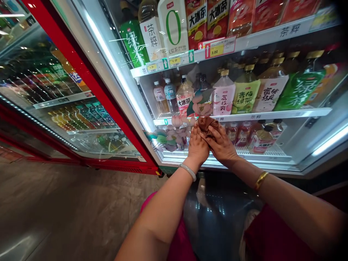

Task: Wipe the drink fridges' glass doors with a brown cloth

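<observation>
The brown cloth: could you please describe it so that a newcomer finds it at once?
Start at the lit drinks fridge and find its middle shelf. In front of that shelf's left half, the left hand and right hand meet at the brown cloth. Bunched, plain and dark, it differs from the pale pink flowers beside it.

White strip lights [330,141] brighten the cooler [272,168] above a dim, faintly glaring floor [67,210].
</observation>
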A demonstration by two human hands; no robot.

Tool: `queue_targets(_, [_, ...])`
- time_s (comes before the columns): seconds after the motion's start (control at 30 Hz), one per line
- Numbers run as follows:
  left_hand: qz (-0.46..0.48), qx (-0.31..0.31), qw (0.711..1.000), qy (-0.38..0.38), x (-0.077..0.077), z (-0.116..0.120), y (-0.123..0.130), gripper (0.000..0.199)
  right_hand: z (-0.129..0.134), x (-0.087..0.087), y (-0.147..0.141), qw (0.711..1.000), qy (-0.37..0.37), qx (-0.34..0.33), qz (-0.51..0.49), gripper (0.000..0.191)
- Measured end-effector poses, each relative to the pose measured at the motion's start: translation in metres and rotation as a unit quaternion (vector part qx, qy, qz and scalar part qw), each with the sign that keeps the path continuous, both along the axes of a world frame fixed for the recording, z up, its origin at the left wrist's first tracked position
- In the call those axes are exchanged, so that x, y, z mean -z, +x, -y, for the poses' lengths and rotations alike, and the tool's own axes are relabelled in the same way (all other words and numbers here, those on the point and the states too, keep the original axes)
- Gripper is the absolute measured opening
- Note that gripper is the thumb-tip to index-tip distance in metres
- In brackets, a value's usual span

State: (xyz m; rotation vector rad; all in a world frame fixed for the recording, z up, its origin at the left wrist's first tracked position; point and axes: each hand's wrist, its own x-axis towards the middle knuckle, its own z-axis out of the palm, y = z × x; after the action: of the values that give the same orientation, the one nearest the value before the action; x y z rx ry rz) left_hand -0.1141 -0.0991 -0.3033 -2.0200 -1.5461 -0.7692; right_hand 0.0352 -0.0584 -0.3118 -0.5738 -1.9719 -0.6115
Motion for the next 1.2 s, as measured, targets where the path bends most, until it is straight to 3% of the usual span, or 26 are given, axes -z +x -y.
queue_targets(0.07, [-0.006, 0.013, 1.000, 0.004, -0.002, 0.000, 0.005, 0.064, -0.003, -0.003, 0.018, 0.999, 0.017, 0.012, 0.031, 0.054])
queue_targets(0.13, [-0.015, 0.037, 0.999, 0.013, -0.011, 0.000, 0.015, 0.066, -0.009, -0.018, 0.043, 0.999, 0.009, 0.030, 0.043, 0.058])
queue_targets(0.23, [-0.031, 0.086, 0.995, 0.035, -0.026, 0.002, 0.035, 0.072, -0.014, -0.045, 0.073, 0.998, -0.024, 0.061, -0.011, 0.063])
queue_targets(0.3, [-0.030, 0.107, 0.993, 0.045, -0.027, 0.001, 0.043, 0.077, -0.013, -0.051, 0.079, 0.996, -0.036, 0.065, -0.048, 0.064])
queue_targets(0.37, [-0.021, 0.107, 0.993, 0.045, -0.019, -0.002, 0.044, 0.082, -0.008, -0.044, 0.074, 0.997, -0.041, 0.046, -0.042, 0.065])
queue_targets(0.53, [-0.018, 0.106, 0.994, 0.027, 0.009, -0.012, 0.021, 0.092, 0.007, 0.001, 0.050, 0.999, -0.052, 0.012, 0.011, 0.081])
queue_targets(0.67, [-0.013, 0.119, 0.993, 0.012, 0.014, -0.014, 0.020, 0.095, 0.003, 0.017, 0.048, 0.998, -0.046, 0.035, 0.038, 0.083])
queue_targets(0.77, [0.010, 0.120, 0.993, 0.013, 0.009, -0.009, 0.037, 0.097, -0.007, 0.007, 0.055, 0.996, -0.050, 0.065, 0.029, 0.059])
queue_targets(0.87, [0.025, 0.142, 0.989, 0.019, 0.000, -0.001, 0.049, 0.098, -0.017, -0.020, 0.072, 0.998, -0.007, 0.058, 0.019, 0.034])
queue_targets(1.0, [-0.016, 0.155, 0.987, 0.038, -0.014, 0.003, 0.050, 0.090, -0.022, -0.056, 0.103, 0.994, 0.030, 0.076, -0.069, 0.034])
queue_targets(1.1, [0.003, 0.106, 0.994, 0.038, -0.018, -0.003, 0.048, 0.086, -0.018, -0.053, 0.103, 0.988, 0.044, 0.101, -0.111, 0.045])
queue_targets(1.2, [0.024, 0.074, 0.997, 0.022, -0.015, -0.012, 0.047, 0.090, -0.010, -0.035, 0.085, 0.995, 0.057, 0.073, -0.029, 0.040])
